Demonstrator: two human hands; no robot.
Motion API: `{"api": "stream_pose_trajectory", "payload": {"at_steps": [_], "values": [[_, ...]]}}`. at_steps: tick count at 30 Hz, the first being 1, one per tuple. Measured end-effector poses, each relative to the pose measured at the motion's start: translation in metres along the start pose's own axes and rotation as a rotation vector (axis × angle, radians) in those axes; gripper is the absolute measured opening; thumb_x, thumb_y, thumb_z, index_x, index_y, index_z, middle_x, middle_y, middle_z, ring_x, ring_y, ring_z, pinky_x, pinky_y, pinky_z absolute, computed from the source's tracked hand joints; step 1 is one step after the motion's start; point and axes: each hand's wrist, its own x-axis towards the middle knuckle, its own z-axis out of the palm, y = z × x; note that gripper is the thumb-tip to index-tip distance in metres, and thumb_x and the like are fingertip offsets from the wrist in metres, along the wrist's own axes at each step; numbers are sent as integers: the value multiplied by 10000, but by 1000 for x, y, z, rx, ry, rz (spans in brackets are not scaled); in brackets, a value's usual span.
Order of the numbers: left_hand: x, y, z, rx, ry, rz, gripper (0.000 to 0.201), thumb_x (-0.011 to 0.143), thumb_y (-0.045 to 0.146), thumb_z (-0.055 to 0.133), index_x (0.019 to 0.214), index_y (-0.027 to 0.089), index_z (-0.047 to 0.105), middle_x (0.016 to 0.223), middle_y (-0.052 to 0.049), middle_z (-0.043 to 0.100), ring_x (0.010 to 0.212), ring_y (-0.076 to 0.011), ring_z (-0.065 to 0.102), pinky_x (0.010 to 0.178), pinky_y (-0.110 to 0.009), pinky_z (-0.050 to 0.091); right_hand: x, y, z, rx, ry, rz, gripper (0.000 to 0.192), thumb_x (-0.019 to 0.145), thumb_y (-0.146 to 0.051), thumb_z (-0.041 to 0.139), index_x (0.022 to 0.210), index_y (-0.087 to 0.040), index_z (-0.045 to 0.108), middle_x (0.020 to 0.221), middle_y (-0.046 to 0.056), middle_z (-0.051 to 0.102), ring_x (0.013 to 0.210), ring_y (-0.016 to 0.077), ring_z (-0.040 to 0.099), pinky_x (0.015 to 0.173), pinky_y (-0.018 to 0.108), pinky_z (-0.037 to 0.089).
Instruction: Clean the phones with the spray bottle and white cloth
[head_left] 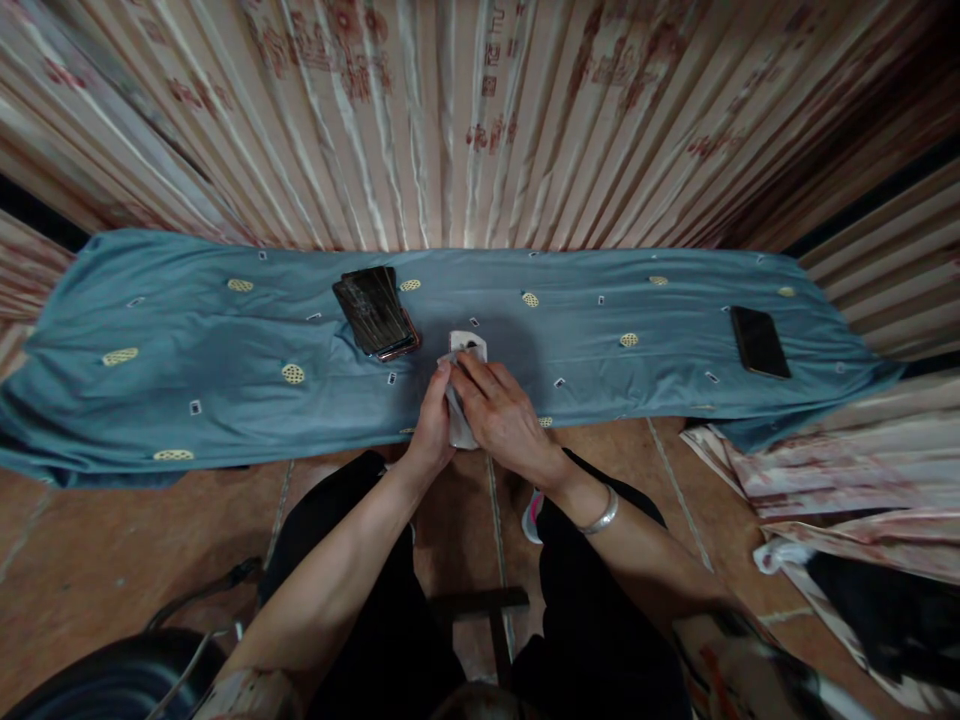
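Where the two bare forearms meet at the near edge of the blue-grey patterned cloth point(187, 340), the left hand point(431, 425) and the right hand point(502, 410) close together on a small white cloth-wrapped object point(466, 350). Its long axis runs away from the person, with the far end pointing toward the curtain and a dark spot showing at that end; the near end hangs just over the cloth's edge. The left fingers are pressed together along its left side, thumb tip at the top. The right hand lies over it from the right, fingers slightly spread and curled onto its upper face. Whether either hand truly grips it cannot be told. A single silver bangle point(600, 515) sits on the right wrist.

Just beyond and to the left, near but not touching the object, lies one stack of dark rectangular phone-like slabs point(375, 312), tilted, its count unclear. Well apart at the far right rests one black smartphone point(759, 342). Nothing lies between hands and stack. Behind, pleated cream curtain fabric with red print point(480, 110) hangs.
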Motion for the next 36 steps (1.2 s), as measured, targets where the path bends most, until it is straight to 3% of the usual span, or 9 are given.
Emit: {"api": "stream_pose_trajectory", "payload": {"at_steps": [7, 15, 24, 36], "values": [[0, -7, -3, 39, -104, 44, 183, 903, 270, 641, 1008, 159, 741, 1007, -56, 787, 1259, -216, 643, 1114, -335, 454, 4, 6, -2, -21, -7, 72, 433, 1021, -133, 414, 1422, -96, 574, 1479, 179, 572, 1202, 271, 604, 1078, 448, 513], [6, -14, -16, 161, -137, 63, 221, 832, 364, 715, 948, 178, 738, 976, -31, 776, 1231, -240, 646, 1112, -361, 449, 7, 11, -8, -32, 0, 118, 467, 1005, -94, 392, 1446, -83, 547, 1489, 183, 569, 1252, 273, 595, 1108, 452, 488], [-1, -14, -15, 257, -203, 114, 354, 809, 444, 727, 1047, 181, 739, 1217, -46, 756, 1329, -266, 588, 1179, -374, 379, 8, 18, -8, -42, -8, 148, 480, 1003, -101, 384, 1460, -87, 529, 1480, 184, 574, 1274, 289, 583, 1110, 481, 480], [-4, -12, -12, 246, -201, 83, 469, 768, 514, 758, 1079, 164, 735, 1074, -47, 786, 1208, -260, 659, 1122, -363, 417, 8, 30, -8, 3, 35, 194, 457, 1008, -136, 381, 1429, -97, 556, 1387, 180, 635, 1201, 299, 605, 1063, 494, 506]]}}
